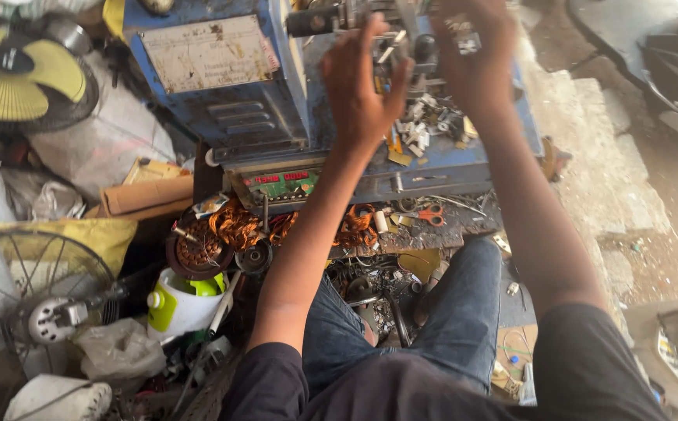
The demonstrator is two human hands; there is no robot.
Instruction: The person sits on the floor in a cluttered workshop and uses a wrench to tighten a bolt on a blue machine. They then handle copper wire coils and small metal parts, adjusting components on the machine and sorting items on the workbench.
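Knees [432,312] below, both hands reach the blue machine [222,101]: left hand [362,86] fingers spread at its metal fitting [390,51], right hand [475,54] curled, grip hidden; steady pressure seems wise

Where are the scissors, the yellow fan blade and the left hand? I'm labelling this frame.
scissors [432,215]: head view, on the orange handles.
yellow fan blade [19,74]: head view, near its hub.
left hand [362,86]: head view, back of hand.

Worn pale label plate [206,53] on blue machine [238,109]; red-digit display [283,181] below
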